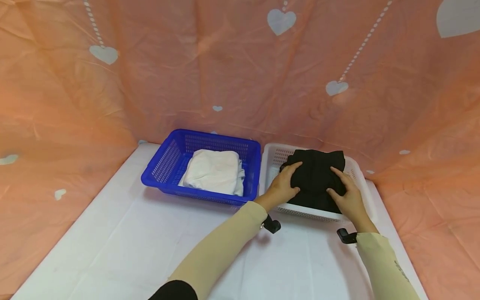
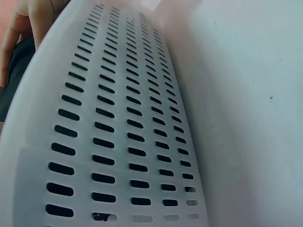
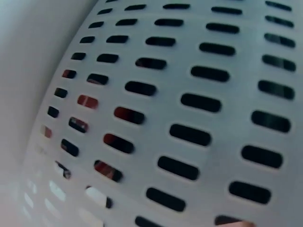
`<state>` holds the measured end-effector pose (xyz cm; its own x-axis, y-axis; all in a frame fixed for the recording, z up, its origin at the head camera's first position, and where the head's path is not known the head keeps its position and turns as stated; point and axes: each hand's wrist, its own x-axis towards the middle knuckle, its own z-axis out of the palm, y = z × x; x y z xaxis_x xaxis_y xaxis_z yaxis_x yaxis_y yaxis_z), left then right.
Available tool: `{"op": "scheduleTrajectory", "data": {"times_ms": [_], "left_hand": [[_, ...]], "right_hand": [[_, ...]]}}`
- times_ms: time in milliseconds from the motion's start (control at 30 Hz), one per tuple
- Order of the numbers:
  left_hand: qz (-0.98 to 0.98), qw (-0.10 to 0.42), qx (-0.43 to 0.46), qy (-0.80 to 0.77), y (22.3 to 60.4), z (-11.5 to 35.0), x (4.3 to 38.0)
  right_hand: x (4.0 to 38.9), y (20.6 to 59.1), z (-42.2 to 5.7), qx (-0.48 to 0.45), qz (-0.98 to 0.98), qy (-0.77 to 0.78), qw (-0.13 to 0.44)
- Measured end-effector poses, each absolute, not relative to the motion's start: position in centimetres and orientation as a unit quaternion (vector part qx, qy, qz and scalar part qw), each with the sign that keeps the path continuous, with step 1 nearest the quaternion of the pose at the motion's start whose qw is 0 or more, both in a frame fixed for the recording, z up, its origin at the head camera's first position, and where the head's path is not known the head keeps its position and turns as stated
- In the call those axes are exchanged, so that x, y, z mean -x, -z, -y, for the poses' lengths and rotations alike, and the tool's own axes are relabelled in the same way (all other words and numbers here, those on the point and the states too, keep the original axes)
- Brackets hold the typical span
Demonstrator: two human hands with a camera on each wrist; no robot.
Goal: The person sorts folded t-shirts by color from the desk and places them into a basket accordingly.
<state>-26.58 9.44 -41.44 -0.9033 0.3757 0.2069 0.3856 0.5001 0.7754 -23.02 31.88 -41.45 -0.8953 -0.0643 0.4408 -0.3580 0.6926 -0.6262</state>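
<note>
A folded black cloth [image 1: 315,179] lies in the white plastic basket [image 1: 369,193], reaching up to its back rim. On the cloth's left side is my left hand [image 1: 282,186], thumb and forefinger spread apart over the fabric. My right hand [image 1: 348,199] rests at the right side in the same way, its thumb and forefinger parted. The other fingers of both hands are largely hidden. The wrist views mostly show the slotted basket wall [image 3: 199,137]; fingers and some black fabric [image 2: 19,66] appear at the upper left of the left wrist view.
Left of the white basket stands a blue basket [image 1: 150,180] with folded white cloth [image 1: 211,171] inside. Both stand on a white-covered table [image 1: 123,250], near its back edge. An orange sheet with hearts [image 1: 240,75] hangs behind and along both sides.
</note>
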Motion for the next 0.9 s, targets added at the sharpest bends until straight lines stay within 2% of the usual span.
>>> {"op": "scheduleTrajectory", "data": {"times_ms": [333, 700, 900], "left_hand": [[0.889, -0.033, 0.168, 0.424, 42.2, -9.6, 27.5], [0.910, -0.120, 0.103, 0.382, 42.4, -10.3, 27.2], [0.916, -0.148, 0.072, 0.366, 42.4, -10.9, 27.4]], "right_hand": [[24.2, 42.0, -32.0, -0.106, 0.919, -0.356, 0.133], [24.2, 41.7, -32.5, -0.063, 0.943, -0.326, -0.007], [24.7, 42.1, -32.9, -0.072, 0.945, -0.316, -0.044]]}}
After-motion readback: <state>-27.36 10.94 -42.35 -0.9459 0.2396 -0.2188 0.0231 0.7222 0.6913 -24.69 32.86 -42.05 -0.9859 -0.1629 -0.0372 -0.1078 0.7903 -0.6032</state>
